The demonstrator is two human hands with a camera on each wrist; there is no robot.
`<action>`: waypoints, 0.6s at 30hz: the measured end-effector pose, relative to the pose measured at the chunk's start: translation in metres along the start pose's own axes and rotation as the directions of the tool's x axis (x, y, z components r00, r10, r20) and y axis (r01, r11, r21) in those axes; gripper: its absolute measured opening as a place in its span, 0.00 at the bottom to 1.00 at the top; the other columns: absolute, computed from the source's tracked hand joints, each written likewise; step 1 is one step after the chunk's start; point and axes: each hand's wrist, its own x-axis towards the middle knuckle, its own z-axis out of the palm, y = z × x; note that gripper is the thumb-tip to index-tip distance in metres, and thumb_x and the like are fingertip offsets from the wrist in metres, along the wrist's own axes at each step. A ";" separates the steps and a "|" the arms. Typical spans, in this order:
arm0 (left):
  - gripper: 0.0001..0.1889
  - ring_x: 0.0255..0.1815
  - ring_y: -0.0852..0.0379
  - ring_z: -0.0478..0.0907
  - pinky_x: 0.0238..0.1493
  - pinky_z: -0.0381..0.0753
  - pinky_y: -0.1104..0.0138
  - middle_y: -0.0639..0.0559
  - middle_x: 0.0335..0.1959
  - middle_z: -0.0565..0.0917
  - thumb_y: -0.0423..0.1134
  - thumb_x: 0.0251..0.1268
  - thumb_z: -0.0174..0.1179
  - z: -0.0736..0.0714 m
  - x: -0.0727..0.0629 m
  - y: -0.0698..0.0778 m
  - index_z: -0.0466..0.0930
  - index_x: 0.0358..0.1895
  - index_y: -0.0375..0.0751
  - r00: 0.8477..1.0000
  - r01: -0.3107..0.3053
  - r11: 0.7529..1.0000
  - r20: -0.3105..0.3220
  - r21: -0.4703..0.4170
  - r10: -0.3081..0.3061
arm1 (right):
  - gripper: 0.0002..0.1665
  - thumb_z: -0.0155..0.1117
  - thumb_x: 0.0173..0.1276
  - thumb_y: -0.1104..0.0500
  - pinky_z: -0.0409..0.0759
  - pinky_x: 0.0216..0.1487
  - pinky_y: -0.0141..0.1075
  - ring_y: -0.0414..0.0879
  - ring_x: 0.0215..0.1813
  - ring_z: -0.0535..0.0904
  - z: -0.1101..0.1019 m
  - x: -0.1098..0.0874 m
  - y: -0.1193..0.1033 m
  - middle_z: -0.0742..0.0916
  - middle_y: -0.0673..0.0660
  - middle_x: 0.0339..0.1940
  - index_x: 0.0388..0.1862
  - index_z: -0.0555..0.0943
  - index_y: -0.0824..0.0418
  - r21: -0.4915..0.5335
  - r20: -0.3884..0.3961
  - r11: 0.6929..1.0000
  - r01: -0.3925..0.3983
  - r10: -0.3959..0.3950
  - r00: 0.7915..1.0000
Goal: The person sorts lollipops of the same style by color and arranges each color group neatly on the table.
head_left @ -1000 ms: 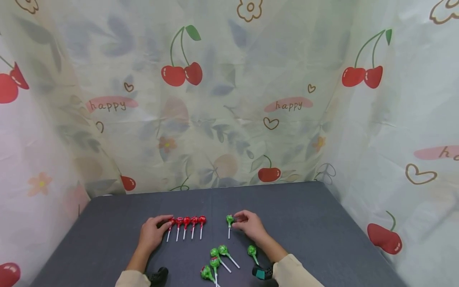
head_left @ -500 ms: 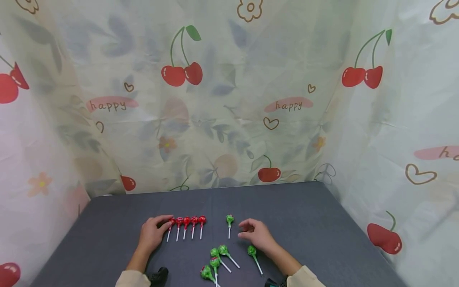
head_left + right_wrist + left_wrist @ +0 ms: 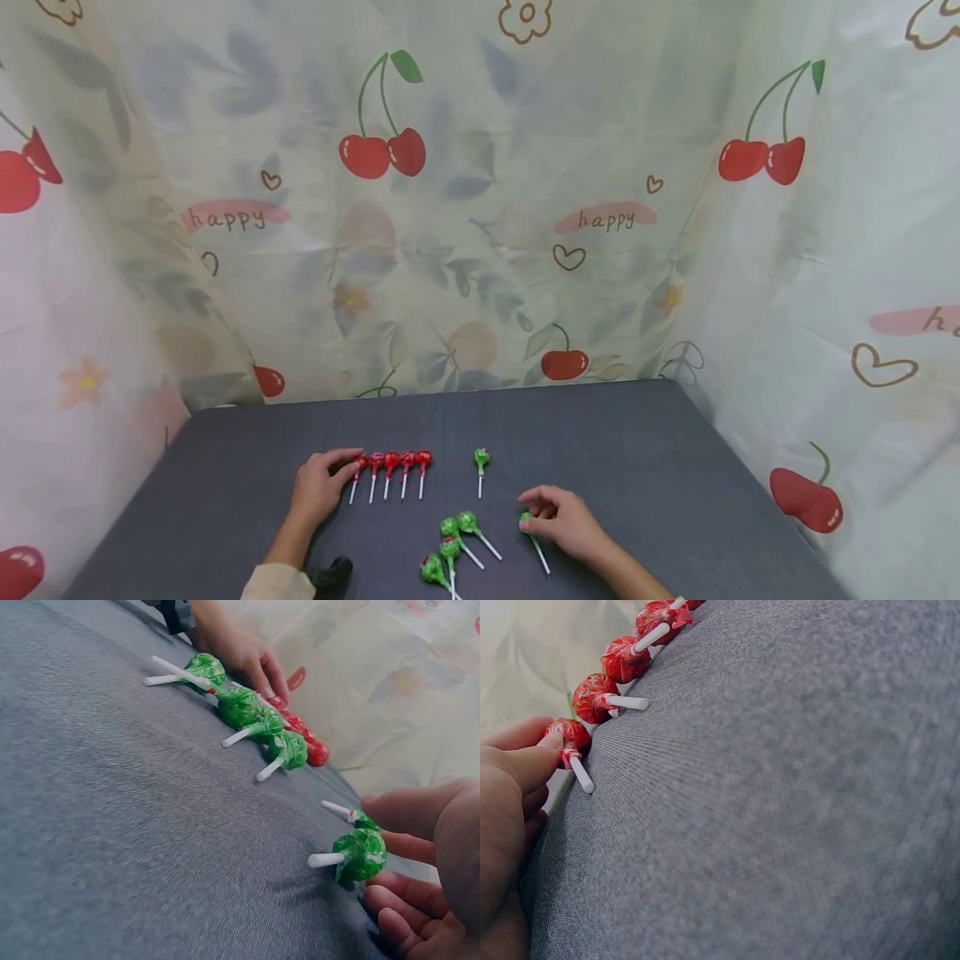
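On grey cloth (printed curtain), left grip pinching 1 lollipop, right grip parted

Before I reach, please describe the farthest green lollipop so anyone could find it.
On the dark table, find the row of five red lollipops. To its right, the farthest green lollipop lies alone, the only green one level with the reds.

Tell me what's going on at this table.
A person is handling lollipops: the left hand pinches the leftmost red lollipop in a row of five on the gray table. The right hand is spread around a green lollipop, with no firm grip visible. Another green lollipop lies right of the red row; four more green lollipops lie bunched below in the head view.
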 end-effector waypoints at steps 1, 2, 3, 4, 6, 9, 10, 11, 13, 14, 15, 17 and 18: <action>0.14 0.50 0.43 0.75 0.52 0.71 0.46 0.43 0.49 0.82 0.38 0.66 0.64 0.000 0.000 0.000 0.85 0.54 0.45 1.000 0.001 1.000 0.001 -0.002 -0.001 | 0.18 0.75 0.56 0.61 0.73 0.32 0.31 0.38 0.30 0.75 -0.001 -0.002 0.000 0.81 0.52 0.32 0.44 0.84 0.65 -0.011 0.012 1.000 0.009 -0.009 1.000; 0.14 0.50 0.43 0.75 0.52 0.71 0.46 0.43 0.49 0.82 0.38 0.66 0.64 0.000 0.000 0.000 0.85 0.54 0.45 1.000 0.001 1.000 0.001 -0.004 -0.001 | 0.18 0.76 0.56 0.60 0.74 0.32 0.31 0.37 0.30 0.75 -0.002 -0.003 0.000 0.81 0.52 0.32 0.45 0.84 0.64 -0.023 0.025 1.000 0.018 -0.017 1.000; 0.14 0.50 0.43 0.75 0.52 0.71 0.46 0.43 0.49 0.82 0.38 0.66 0.64 0.000 0.000 -0.001 0.85 0.54 0.45 1.000 0.002 1.000 0.001 -0.002 -0.002 | 0.19 0.76 0.56 0.60 0.74 0.33 0.31 0.37 0.31 0.75 -0.003 -0.004 0.000 0.81 0.52 0.32 0.45 0.84 0.64 -0.038 0.039 0.999 0.024 -0.022 0.999; 0.14 0.49 0.44 0.75 0.52 0.71 0.46 0.43 0.49 0.82 0.38 0.66 0.64 0.000 0.000 -0.001 0.85 0.54 0.45 1.000 0.001 1.000 0.002 -0.002 -0.001 | 0.19 0.76 0.55 0.59 0.74 0.33 0.31 0.37 0.31 0.75 -0.004 -0.005 0.000 0.80 0.52 0.32 0.46 0.84 0.64 -0.053 0.056 0.998 0.026 -0.024 0.998; 0.14 0.49 0.43 0.75 0.52 0.71 0.46 0.43 0.49 0.82 0.38 0.66 0.64 0.000 0.000 -0.001 0.85 0.54 0.45 1.000 -0.002 1.000 0.003 0.000 0.002 | 0.20 0.77 0.54 0.60 0.74 0.33 0.31 0.36 0.31 0.75 -0.006 -0.007 0.000 0.80 0.51 0.33 0.46 0.84 0.63 -0.070 0.084 0.997 0.032 -0.026 0.996; 0.14 0.49 0.43 0.75 0.52 0.71 0.46 0.43 0.49 0.82 0.38 0.66 0.64 -0.001 0.000 0.000 0.85 0.54 0.45 1.000 -0.003 1.000 0.005 0.003 0.003 | 0.20 0.77 0.54 0.61 0.74 0.33 0.31 0.37 0.31 0.75 -0.007 -0.009 0.000 0.80 0.51 0.32 0.47 0.85 0.63 -0.078 0.108 0.996 0.048 -0.040 0.993; 0.14 0.50 0.43 0.75 0.52 0.71 0.46 0.43 0.49 0.82 0.38 0.66 0.64 -0.001 0.000 0.000 0.85 0.54 0.45 1.000 -0.004 1.000 0.004 0.002 0.004 | 0.20 0.77 0.53 0.61 0.74 0.32 0.31 0.37 0.31 0.75 -0.007 -0.009 0.000 0.79 0.50 0.32 0.46 0.85 0.63 -0.078 0.109 0.995 0.054 -0.045 0.993; 0.14 0.50 0.42 0.75 0.52 0.71 0.46 0.43 0.49 0.82 0.38 0.66 0.64 -0.001 0.000 0.001 0.85 0.54 0.45 1.000 -0.003 1.000 0.002 0.001 0.003 | 0.20 0.77 0.53 0.62 0.74 0.32 0.31 0.37 0.30 0.75 -0.007 -0.010 0.001 0.79 0.50 0.32 0.46 0.85 0.63 -0.079 0.106 0.995 0.061 -0.053 0.993; 0.14 0.49 0.43 0.75 0.51 0.71 0.46 0.43 0.48 0.82 0.38 0.66 0.64 0.000 0.000 0.001 0.85 0.54 0.45 1.000 0.002 1.000 -0.001 0.000 -0.002 | 0.19 0.76 0.53 0.63 0.73 0.32 0.31 0.36 0.30 0.75 -0.006 -0.010 0.002 0.79 0.50 0.31 0.45 0.85 0.63 -0.086 0.096 0.994 0.065 -0.057 0.994; 0.14 0.49 0.43 0.75 0.51 0.71 0.46 0.43 0.48 0.82 0.38 0.66 0.64 0.000 0.000 0.001 0.85 0.54 0.45 1.000 0.004 1.000 -0.002 0.001 -0.004 | 0.19 0.76 0.53 0.63 0.73 0.31 0.31 0.36 0.29 0.74 -0.006 -0.009 0.002 0.79 0.50 0.31 0.45 0.85 0.62 -0.087 0.092 0.994 0.061 -0.053 0.994; 0.14 0.49 0.43 0.75 0.51 0.71 0.46 0.43 0.48 0.82 0.38 0.66 0.64 0.000 0.000 0.001 0.85 0.54 0.45 1.000 0.009 1.000 -0.002 0.001 -0.009 | 0.18 0.76 0.53 0.64 0.73 0.31 0.31 0.36 0.29 0.74 -0.005 -0.009 0.003 0.79 0.50 0.30 0.44 0.85 0.62 -0.088 0.088 0.994 0.061 -0.053 0.995; 0.14 0.48 0.44 0.75 0.51 0.71 0.46 0.43 0.48 0.82 0.38 0.66 0.64 0.000 0.000 0.001 0.85 0.54 0.45 1.000 0.012 1.000 -0.005 0.001 -0.012 | 0.18 0.76 0.52 0.65 0.72 0.29 0.30 0.35 0.27 0.73 -0.005 -0.009 0.005 0.79 0.50 0.29 0.44 0.85 0.63 -0.085 0.081 0.995 0.056 -0.049 0.995; 0.14 0.48 0.44 0.75 0.51 0.71 0.46 0.43 0.48 0.82 0.38 0.66 0.64 0.000 0.000 0.001 0.85 0.54 0.45 1.000 0.011 1.000 -0.006 0.002 -0.011 | 0.17 0.76 0.52 0.65 0.72 0.28 0.30 0.35 0.27 0.73 -0.004 -0.009 0.006 0.79 0.50 0.28 0.43 0.85 0.63 -0.081 0.079 0.995 0.054 -0.047 0.996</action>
